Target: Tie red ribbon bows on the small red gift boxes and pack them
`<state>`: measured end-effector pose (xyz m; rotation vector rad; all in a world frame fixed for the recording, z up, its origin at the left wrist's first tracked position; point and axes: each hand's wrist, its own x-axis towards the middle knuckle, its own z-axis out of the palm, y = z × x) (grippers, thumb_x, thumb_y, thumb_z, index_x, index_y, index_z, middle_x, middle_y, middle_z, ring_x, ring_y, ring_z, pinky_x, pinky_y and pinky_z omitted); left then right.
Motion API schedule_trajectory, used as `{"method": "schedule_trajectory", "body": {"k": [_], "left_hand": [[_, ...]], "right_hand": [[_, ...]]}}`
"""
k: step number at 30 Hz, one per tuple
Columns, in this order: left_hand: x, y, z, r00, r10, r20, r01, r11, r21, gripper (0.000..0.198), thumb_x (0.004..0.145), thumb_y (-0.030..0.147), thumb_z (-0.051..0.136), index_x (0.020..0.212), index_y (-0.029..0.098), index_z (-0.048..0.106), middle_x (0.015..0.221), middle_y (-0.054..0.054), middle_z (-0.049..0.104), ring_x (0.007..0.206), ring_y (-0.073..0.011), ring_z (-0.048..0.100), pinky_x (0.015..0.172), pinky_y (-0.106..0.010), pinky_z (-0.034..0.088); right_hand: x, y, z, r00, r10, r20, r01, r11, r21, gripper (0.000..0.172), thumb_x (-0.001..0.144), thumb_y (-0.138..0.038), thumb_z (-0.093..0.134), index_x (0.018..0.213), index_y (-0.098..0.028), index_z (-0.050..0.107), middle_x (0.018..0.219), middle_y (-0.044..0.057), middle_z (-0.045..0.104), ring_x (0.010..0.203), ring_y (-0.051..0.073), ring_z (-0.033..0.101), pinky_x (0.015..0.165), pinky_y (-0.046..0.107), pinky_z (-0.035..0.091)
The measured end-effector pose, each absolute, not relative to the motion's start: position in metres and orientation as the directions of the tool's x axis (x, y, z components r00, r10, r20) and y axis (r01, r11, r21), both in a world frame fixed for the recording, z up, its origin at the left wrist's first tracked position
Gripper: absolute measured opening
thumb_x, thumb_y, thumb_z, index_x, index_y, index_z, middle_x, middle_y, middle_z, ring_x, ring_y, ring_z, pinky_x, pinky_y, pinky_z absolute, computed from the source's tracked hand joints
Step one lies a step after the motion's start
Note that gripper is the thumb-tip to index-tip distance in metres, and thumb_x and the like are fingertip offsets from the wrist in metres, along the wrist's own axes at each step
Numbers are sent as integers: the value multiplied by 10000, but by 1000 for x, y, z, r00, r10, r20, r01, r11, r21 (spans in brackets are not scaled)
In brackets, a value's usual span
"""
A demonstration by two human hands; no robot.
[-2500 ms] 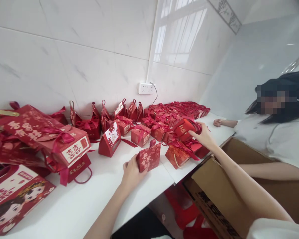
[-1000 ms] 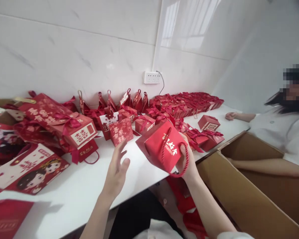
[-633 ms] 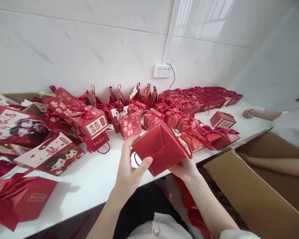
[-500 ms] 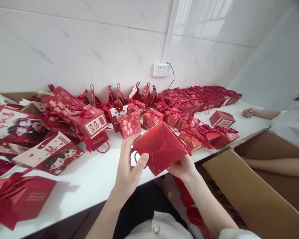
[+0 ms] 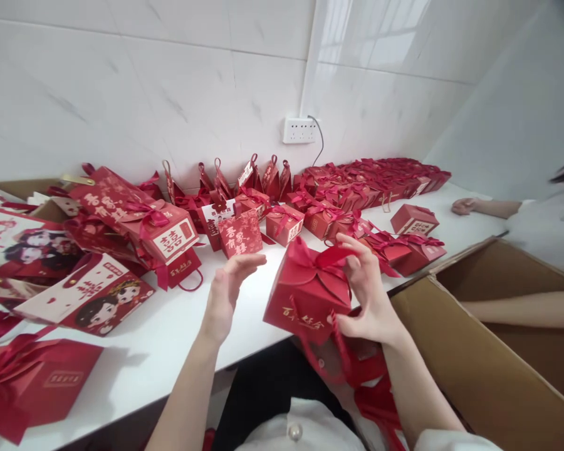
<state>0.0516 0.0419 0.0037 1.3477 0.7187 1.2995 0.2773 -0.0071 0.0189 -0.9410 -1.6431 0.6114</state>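
Note:
My right hand (image 5: 369,294) grips a small red gift box (image 5: 305,294) with a petal-shaped top and gold lettering, held upright just above the front edge of the white counter (image 5: 178,326). A red cord handle dangles below the box. My left hand (image 5: 225,294) hovers just left of the box, fingers apart and holding nothing. A small red box with gold characters (image 5: 239,235) stands on the counter behind my left hand.
Many red gift boxes and bags crowd the counter's left side (image 5: 136,219) and back right (image 5: 371,181). An open cardboard carton (image 5: 489,338) stands at my right. Another person in white rests a hand (image 5: 465,205) on the counter. A wall socket (image 5: 299,129) is on the tiled wall.
I took the red box from the pile with my right hand, turned it bottom-up with both hands, then set it upright. My left hand has let go of it.

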Motion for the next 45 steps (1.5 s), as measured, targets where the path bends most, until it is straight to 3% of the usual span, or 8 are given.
{"method": "schedule_trajectory", "body": {"k": [4, 7, 13, 17, 21, 25, 37, 45], "left_hand": [[56, 45, 15, 360, 873, 330, -151, -295, 944, 469, 813, 582, 507, 1096, 219, 594, 1152, -84, 589, 1104, -251, 537, 933, -360, 436], [67, 45, 20, 442, 835, 327, -46, -343, 938, 370, 800, 481, 589, 1083, 243, 576, 1130, -60, 560, 1061, -219, 539, 905, -326, 447], [89, 57, -14, 453, 882, 127, 256, -265, 930, 150, 827, 331, 541, 773, 191, 542, 811, -4, 551, 787, -149, 552, 741, -272, 446], [96, 61, -38, 428, 901, 69, 245, -189, 951, 190, 837, 322, 483, 701, 189, 487, 711, 22, 523, 680, -128, 519, 675, -259, 428], [103, 59, -41, 354, 926, 131, 262, -233, 936, 266, 836, 342, 462, 625, 196, 395, 634, 40, 429, 616, -115, 450, 618, -242, 385], [107, 56, -42, 321, 933, 163, 306, -265, 914, 282, 839, 359, 462, 623, 200, 376, 615, 43, 394, 585, -113, 403, 586, -241, 349], [116, 40, -45, 130, 991, 44, 249, -76, 965, 314, 860, 364, 466, 609, 201, 369, 565, 52, 373, 549, -109, 378, 548, -228, 321], [121, 33, -52, 31, 999, 30, 255, -37, 966, 322, 877, 376, 437, 619, 209, 343, 559, 54, 357, 541, -112, 363, 542, -234, 314]], "right_hand": [[288, -17, 33, -281, 733, 619, 583, 643, -496, 882, 602, -267, 780, 1343, -329, 305, 1474, 83, 176, 1378, 334, 195, 1076, 503, 306], [291, -17, 31, -350, 726, 592, 618, 654, -437, 842, 628, -253, 761, 1336, -326, 311, 1486, 87, 145, 1379, 330, 202, 1079, 504, 305], [295, -5, -17, -385, 850, 359, 622, 526, -579, 778, 641, -152, 686, 1336, -239, 346, 1488, 153, 162, 1394, 318, 187, 1083, 499, 295], [301, -4, -47, -314, 904, 291, 506, 418, -755, 743, 718, -306, 675, 1369, -251, 322, 1467, 151, 238, 1378, 313, 238, 1016, 473, 392], [302, 3, -56, 55, 953, 298, 416, 249, -874, 335, 890, -376, 457, 1197, -252, 502, 1189, 117, 488, 1049, 220, 562, 773, 358, 532], [292, 7, -56, 161, 958, 237, 450, 142, -881, 168, 829, -358, 555, 867, -211, 628, 906, 58, 547, 773, 165, 584, 614, 292, 538], [277, -12, -58, 252, 961, 111, 204, 60, -977, 334, 819, -459, 562, 625, -208, 462, 1043, 85, 536, 1000, 216, 556, 793, 369, 526], [283, -8, -73, 209, 972, -108, -151, -78, -985, 376, 733, -476, 664, 576, -187, 481, 1101, 76, 547, 1097, 242, 521, 931, 370, 414]]}}
